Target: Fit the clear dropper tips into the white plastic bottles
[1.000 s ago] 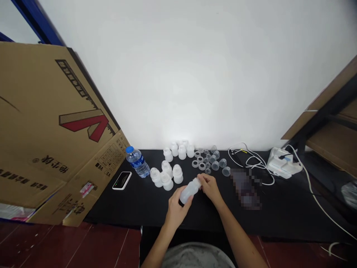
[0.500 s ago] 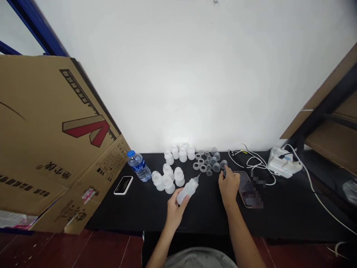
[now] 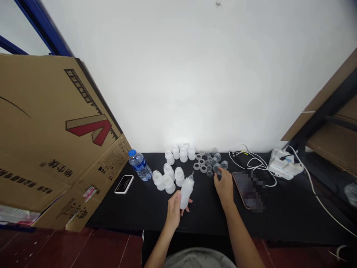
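My left hand (image 3: 175, 208) is closed around a frosted white baby bottle (image 3: 186, 192), which leans slightly right. A thin clear nipple (image 3: 191, 175) points up from its neck. My right hand (image 3: 225, 186) is over the table with thumb and fingers pinched on a small clear dome cap (image 3: 219, 173), mostly hidden by the fingertips. Just beyond it lie several more clear dome caps (image 3: 224, 165), and left of those are several translucent rings (image 3: 203, 169). Several short white bottles with wide collars (image 3: 168, 184) stand in two groups left of the rings.
On the left are a water bottle (image 3: 140, 166) with a blue cap and a white-edged device (image 3: 124, 184). A phone (image 3: 247, 190) lies right of my right hand. Behind it are white cables (image 3: 258, 160) and a power strip (image 3: 284, 163). A large cardboard box (image 3: 55, 141) borders the left side.
My right hand has moved left, away from the phone, with the dome cap in its fingers. My left hand has turned the bottle more upright and shifted it slightly left.
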A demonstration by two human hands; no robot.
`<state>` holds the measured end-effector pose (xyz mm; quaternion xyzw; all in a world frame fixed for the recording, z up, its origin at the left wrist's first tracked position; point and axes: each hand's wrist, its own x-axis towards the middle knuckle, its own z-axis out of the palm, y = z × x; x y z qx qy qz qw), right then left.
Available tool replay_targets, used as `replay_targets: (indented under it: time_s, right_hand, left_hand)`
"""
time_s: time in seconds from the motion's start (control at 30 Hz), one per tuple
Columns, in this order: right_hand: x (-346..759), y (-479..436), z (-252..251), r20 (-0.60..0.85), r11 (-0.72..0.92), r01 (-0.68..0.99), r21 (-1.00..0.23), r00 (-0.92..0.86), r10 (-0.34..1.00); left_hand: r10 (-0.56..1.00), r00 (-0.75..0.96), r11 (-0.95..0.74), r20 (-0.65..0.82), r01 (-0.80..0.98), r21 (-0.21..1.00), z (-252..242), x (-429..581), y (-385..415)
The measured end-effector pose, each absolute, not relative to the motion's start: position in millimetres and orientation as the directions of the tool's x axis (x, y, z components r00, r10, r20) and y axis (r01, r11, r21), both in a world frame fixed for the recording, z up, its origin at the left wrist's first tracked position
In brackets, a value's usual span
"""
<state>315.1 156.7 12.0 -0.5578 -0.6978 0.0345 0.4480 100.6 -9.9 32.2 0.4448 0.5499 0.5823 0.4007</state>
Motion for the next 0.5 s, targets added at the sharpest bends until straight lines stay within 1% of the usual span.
replay_targets:
  time_s: [0.17, 0.23, 0.3, 0.4, 0.5]
  right_hand:
    - [309.3, 151.8, 15.5, 0.537, 0.349, 0.691, -0.632, 0.066, 0.841]
    - [308.7, 150.4, 18.4, 0.538, 0.365, 0.664, -0.652, 0.066, 0.84]
    - [307.7, 149.3, 21.7, 0.548, 0.396, 0.603, -0.693, 0.083, 0.833]
    - [303.7, 146.8, 27.0, 0.494, 0.409, 0.412, -0.815, 0.124, 0.86]
    - [297.5, 143.4, 31.8, 0.35, 0.339, 0.112, -0.934, 0.106, 0.931]
  left_hand:
    - [0.95, -0.304, -0.081, 0.073, -0.015, 0.997, 26.4, 100.0, -7.2]
    - [0.947, -0.314, -0.087, 0.072, -0.035, 0.996, 23.0, 99.8, -5.4]
    - [0.937, -0.342, -0.086, 0.068, -0.038, 0.996, 19.3, 99.2, -3.8]
    - [0.924, -0.376, -0.075, 0.062, -0.019, 0.997, 14.9, 98.3, -2.2]
    - [0.927, -0.37, -0.061, 0.055, -0.006, 0.998, 12.9, 97.8, -1.6]
